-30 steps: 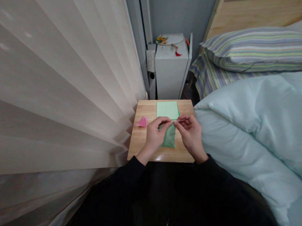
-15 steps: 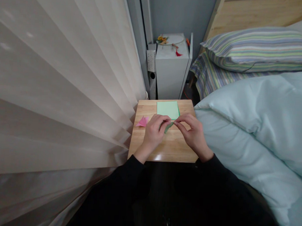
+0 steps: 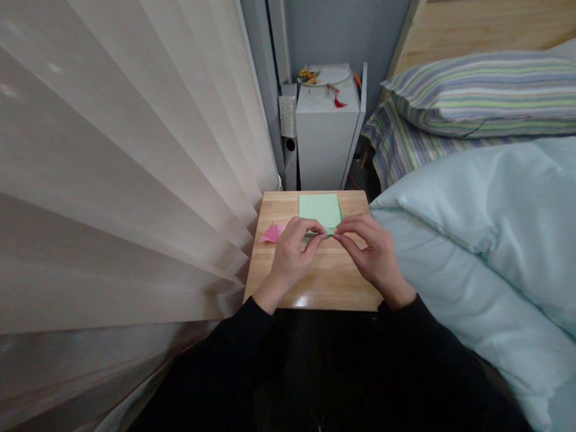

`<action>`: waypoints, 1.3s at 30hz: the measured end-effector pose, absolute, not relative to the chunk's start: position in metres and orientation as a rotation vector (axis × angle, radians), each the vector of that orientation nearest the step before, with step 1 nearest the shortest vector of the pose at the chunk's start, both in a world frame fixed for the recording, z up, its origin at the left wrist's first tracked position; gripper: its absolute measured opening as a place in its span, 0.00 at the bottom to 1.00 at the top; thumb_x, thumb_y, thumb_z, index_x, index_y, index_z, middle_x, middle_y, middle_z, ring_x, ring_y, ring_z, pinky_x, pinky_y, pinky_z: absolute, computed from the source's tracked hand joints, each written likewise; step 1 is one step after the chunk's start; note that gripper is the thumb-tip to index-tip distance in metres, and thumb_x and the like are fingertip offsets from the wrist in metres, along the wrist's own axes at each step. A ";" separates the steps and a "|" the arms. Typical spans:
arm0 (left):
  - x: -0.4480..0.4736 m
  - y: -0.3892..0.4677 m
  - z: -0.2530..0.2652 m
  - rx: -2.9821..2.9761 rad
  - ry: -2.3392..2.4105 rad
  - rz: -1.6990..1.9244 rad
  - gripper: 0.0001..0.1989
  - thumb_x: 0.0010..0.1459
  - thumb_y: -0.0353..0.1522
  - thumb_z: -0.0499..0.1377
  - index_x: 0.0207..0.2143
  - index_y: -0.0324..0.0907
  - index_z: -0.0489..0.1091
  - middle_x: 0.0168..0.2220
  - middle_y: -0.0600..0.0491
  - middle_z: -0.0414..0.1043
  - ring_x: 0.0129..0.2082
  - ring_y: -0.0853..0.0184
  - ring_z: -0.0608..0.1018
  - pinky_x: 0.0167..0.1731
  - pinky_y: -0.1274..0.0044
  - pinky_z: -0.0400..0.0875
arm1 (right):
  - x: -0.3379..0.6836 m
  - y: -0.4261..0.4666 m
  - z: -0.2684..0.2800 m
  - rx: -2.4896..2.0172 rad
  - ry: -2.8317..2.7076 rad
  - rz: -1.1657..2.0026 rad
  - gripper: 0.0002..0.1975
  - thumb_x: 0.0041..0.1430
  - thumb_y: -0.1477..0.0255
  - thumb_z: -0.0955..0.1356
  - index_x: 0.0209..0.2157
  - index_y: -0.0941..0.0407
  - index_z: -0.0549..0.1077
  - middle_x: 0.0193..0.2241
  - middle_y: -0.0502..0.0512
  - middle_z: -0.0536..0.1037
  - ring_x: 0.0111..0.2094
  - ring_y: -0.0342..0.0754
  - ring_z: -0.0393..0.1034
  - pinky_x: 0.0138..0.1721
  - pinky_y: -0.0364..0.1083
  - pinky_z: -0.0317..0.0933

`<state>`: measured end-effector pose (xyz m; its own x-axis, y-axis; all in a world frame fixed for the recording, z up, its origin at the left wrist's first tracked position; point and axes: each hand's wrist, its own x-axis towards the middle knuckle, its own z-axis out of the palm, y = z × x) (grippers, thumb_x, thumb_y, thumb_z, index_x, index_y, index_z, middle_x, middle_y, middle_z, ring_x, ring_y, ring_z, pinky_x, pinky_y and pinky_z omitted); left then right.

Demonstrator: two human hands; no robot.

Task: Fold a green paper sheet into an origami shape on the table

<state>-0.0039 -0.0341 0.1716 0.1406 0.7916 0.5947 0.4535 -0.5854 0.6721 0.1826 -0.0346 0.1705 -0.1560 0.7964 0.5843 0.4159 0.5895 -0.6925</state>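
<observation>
Between the fingertips of both hands is a small folded piece of green paper (image 3: 330,234), mostly hidden by the fingers. My left hand (image 3: 295,247) pinches its left end, thumb against forefinger. At the other end my right hand (image 3: 368,250) pinches it in the same way. Just beyond the fingers, a stack of square light green paper (image 3: 319,208) lies on the wooden table (image 3: 335,285). To the left of my left hand sits a folded pink paper figure (image 3: 271,233).
A pleated curtain (image 3: 175,173) hangs along the table's left side. On the right is a bed with a pale blue quilt (image 3: 498,219) and a striped pillow (image 3: 498,94). Behind the table stands a white cabinet (image 3: 325,141) with a red tassel (image 3: 339,102) on it.
The green paper has turned from hanging down below the fingers to a flatter, thinner strip between them. My right hand has shifted slightly to the right; both hands keep their pinch.
</observation>
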 end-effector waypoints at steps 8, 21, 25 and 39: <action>-0.004 -0.033 0.171 1.978 1.201 1.436 0.05 0.61 0.29 0.64 0.39 0.45 0.70 0.36 0.54 0.76 0.38 0.66 0.80 0.42 0.72 0.74 | 0.187 -0.033 0.171 -1.022 -1.854 0.365 0.05 0.67 0.66 0.69 0.35 0.49 0.76 0.37 0.54 0.80 0.43 0.55 0.73 0.50 0.57 0.62; -0.005 -0.030 0.174 1.916 1.112 1.377 0.11 0.60 0.26 0.64 0.41 0.44 0.66 0.35 0.57 0.77 0.36 0.68 0.82 0.42 0.75 0.76 | 0.190 -0.032 0.173 -1.002 -2.010 0.156 0.03 0.67 0.71 0.68 0.37 0.52 0.75 0.38 0.53 0.81 0.43 0.51 0.74 0.59 0.58 0.56; -0.005 -0.031 0.173 1.938 1.134 1.344 0.12 0.59 0.26 0.65 0.41 0.45 0.66 0.34 0.57 0.77 0.36 0.68 0.83 0.42 0.74 0.76 | 0.189 -0.033 0.172 -0.989 -2.045 0.144 0.04 0.68 0.72 0.67 0.37 0.52 0.74 0.37 0.51 0.81 0.42 0.50 0.75 0.62 0.59 0.53; -0.003 -0.035 0.178 1.991 1.163 1.240 0.15 0.58 0.24 0.63 0.44 0.44 0.64 0.35 0.56 0.78 0.40 0.66 0.82 0.47 0.71 0.72 | 0.186 -0.035 0.172 -1.004 -2.036 0.176 0.04 0.67 0.71 0.68 0.36 0.52 0.74 0.37 0.52 0.81 0.42 0.50 0.75 0.61 0.58 0.53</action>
